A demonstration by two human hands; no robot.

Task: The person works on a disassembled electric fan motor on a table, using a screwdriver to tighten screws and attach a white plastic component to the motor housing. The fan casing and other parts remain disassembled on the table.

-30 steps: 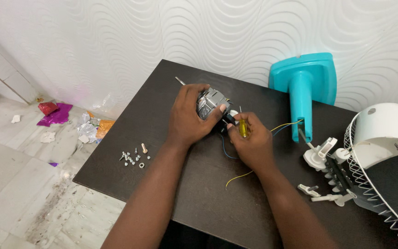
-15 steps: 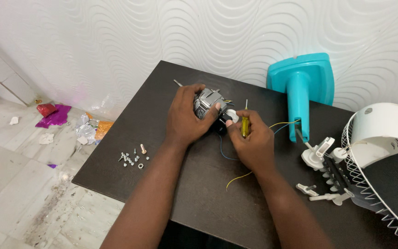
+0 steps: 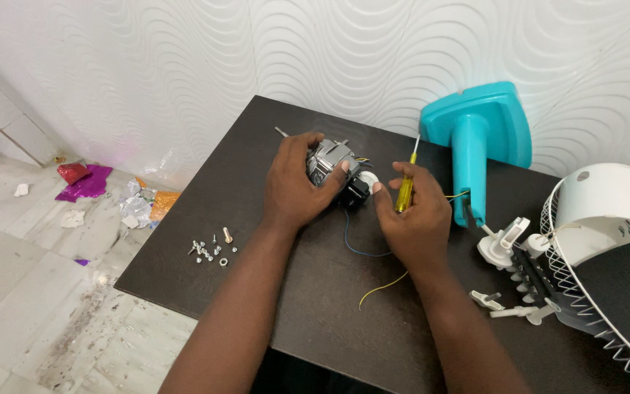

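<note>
nearest the camera, two bare forearms reach up over the dark tabletop (image 3: 184,241). a yellow wire (image 3: 382,286) and a blue wire (image 3: 355,244) trail loose on the tabletop between the arms, running up toward the hands. to the left, near the tabletop's edge, lies a small cluster of screws (image 3: 211,248), well apart from the hands.

the left hand (image 3: 297,182) is wrapped around a grey metal motor (image 3: 327,160), fingers curled over its top and thumb against its side, so the motor sits near the middle of the tabletop, mostly covered by that hand. a thin shaft (image 3: 281,132) pokes out past the hand toward the wall. the right hand (image 3: 411,215) is clenched on a yellow screwdriver (image 3: 405,191), its blade pointing up and away; the thumb reaches to a small white part (image 3: 367,179) and a black block (image 3: 354,191) at the motor's right side.

to the right lie white plastic pieces (image 3: 508,244), a white wire guard (image 3: 599,321) and a white rounded housing (image 3: 607,208) with a dark panel below it. further back a turquoise stand (image 3: 479,135) lies on its side, its base against the wavy white wall (image 3: 184,66).

on the floor to the left, crumpled wrappers sit by the wall: a purple foil one (image 3: 85,182) with a red piece (image 3: 72,172), and further right an orange one (image 3: 162,203) beside clear plastic (image 3: 136,208).
</note>
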